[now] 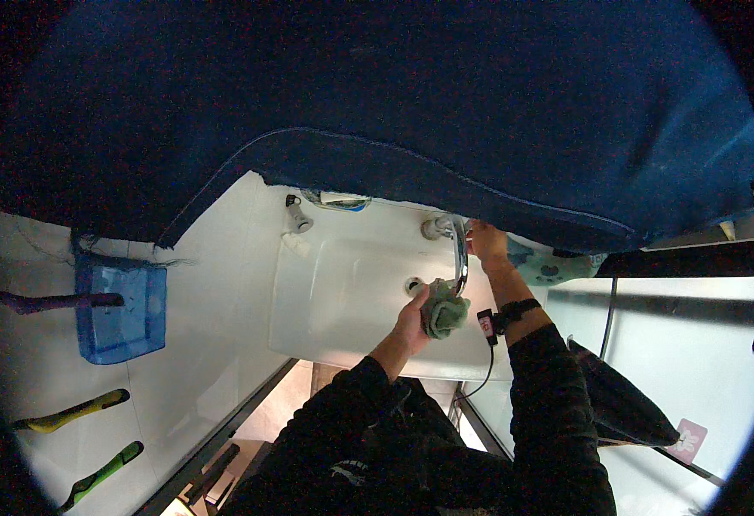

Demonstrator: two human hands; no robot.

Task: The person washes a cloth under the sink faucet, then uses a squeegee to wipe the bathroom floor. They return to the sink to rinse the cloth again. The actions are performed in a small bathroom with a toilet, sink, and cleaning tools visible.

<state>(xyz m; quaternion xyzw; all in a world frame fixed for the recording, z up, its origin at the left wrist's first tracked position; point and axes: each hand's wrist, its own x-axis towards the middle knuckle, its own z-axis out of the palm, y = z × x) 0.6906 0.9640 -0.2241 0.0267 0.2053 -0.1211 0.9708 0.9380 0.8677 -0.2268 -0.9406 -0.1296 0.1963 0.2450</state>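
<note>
My left hand [410,326] holds a bunched green cloth [445,313] beneath the spout of a chrome faucet [460,251]. The white washbasin [345,290] spreads out below, with its drain opening [414,284] just beside the cloth. My right hand [485,244] is at the faucet's base, its fingers partly hidden behind the spout; whether they grip a handle cannot be seen. A small device with a cable [487,324] is strapped at my right wrist.
Dark blue fabric [377,97] hangs across the top of view. A blue plastic container [122,313] and yellow [77,411] and green [103,474] handles are along the left wall. A grey bottle-like item [298,218] stands on the basin's back rim. A patterned green cloth [548,269] lies right of the faucet.
</note>
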